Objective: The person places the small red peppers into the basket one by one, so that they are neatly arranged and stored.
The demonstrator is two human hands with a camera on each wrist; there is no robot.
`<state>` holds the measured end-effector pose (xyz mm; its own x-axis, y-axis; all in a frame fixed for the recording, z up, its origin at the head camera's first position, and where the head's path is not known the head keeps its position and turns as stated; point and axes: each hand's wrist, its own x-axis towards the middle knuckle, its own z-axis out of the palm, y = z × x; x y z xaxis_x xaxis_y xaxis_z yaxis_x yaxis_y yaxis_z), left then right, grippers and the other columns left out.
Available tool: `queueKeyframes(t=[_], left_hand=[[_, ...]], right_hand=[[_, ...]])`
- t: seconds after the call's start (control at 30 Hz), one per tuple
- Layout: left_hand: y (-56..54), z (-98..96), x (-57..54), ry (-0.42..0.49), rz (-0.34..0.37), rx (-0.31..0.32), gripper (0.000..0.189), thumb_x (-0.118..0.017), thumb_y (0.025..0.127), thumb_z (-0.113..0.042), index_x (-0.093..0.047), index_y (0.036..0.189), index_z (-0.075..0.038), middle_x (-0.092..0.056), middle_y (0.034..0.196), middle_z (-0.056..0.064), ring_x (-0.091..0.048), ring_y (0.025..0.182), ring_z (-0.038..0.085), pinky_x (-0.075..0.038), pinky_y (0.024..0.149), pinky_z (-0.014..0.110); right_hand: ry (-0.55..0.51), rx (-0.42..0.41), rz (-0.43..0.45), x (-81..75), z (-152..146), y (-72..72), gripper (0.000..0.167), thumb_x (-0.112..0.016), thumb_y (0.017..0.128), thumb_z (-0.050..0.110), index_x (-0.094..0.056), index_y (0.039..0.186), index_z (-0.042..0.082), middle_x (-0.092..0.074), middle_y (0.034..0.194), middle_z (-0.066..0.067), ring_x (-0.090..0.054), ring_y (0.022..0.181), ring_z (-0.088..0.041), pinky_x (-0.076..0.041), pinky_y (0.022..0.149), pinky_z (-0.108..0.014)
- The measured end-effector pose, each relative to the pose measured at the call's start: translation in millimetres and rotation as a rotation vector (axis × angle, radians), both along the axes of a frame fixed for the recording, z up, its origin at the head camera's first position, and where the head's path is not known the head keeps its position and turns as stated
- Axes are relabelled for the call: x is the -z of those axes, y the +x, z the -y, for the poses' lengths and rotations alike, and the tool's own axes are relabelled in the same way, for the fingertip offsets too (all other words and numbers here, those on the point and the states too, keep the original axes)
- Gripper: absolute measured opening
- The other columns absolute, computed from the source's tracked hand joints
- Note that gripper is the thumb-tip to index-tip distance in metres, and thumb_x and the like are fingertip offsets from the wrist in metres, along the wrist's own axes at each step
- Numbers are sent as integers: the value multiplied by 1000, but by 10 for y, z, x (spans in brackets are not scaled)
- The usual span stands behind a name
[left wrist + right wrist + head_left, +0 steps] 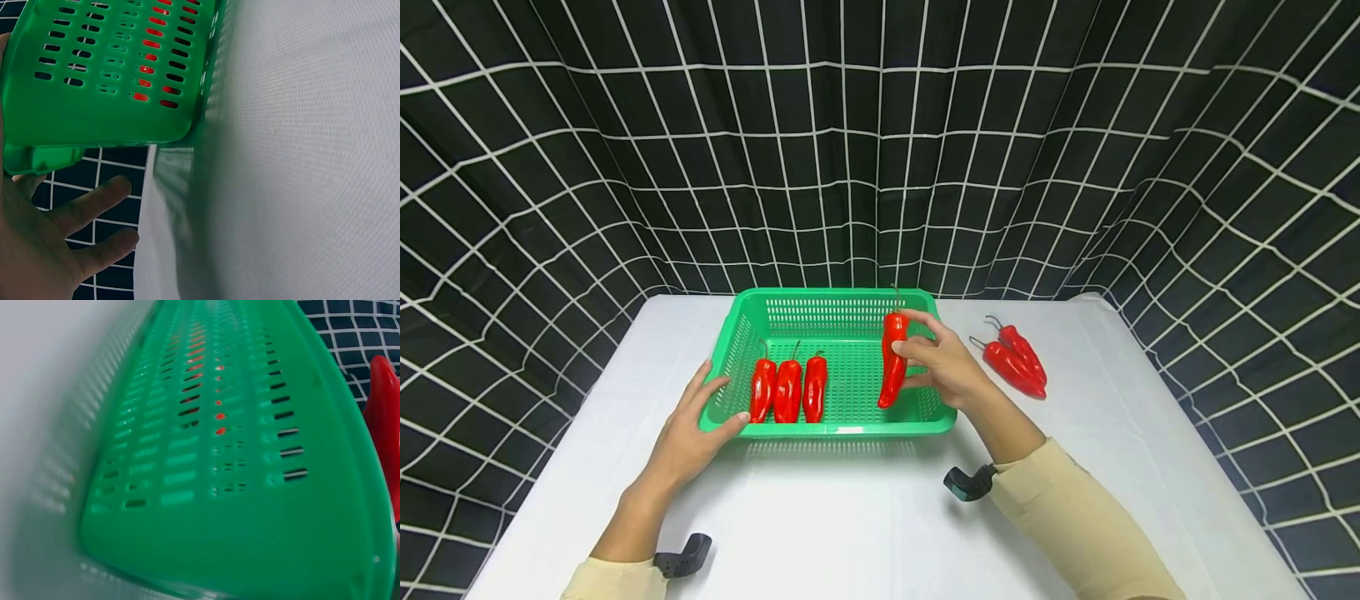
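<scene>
My right hand (pixel 943 360) pinches a red pepper (pixel 892 354) between thumb and fingers, stem up and tip down, over the right side of the green basket (pixel 827 430). The right wrist view shows part of this pepper (pixel 384 425) beyond the basket rim. At the basket's front left corner, my left hand (pixel 688 437) rests with its thumb on the front rim and a finger at the left rim. Its other fingers (pixel 94 203) spread outside the basket. Inside, a row of red peppers (pixel 787 390) lies on the left, stems pointing to the back.
Two more red peppers (pixel 1017 367) lie side by side on the white tablecloth (pixel 820 517), right of the basket. A black curtain (pixel 880 150) with white grid lines surrounds the back and sides of the table.
</scene>
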<state>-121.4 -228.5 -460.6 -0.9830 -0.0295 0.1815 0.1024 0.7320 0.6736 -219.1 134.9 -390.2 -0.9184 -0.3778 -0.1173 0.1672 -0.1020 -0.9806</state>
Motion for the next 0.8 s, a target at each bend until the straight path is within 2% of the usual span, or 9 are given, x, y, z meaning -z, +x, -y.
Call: queueKeyframes(t=[0.3,0.5,0.8], left_hand=[[4,6,2,4,1,1,66,-67,87,-46,-47,141,-12,-16,159,5,-25,138,42,-28,95,71],[16,3,1,11,6,2,66,-66,88,-46,-46,141,-12,-15,159,5,-24,138,43,-27,96,71],[-2,7,18,8,-11,8,65,-67,87,-45,-47,140,-12,-15,159,5,-26,136,44,-28,94,72]], right_hand=[[84,-29,37,95,220,-83,57,-71,88,14,-45,138,21,-60,113,-21,-62,91,-36,-55,70,-53],[141,-36,62,187,349,-138,56,-71,87,13,-46,137,21,-63,111,-19,-65,87,-35,-53,73,-56],[181,-63,93,211,475,-176,58,-71,87,12,-45,138,19,-62,113,-18,-63,97,-42,-52,76,-57]])
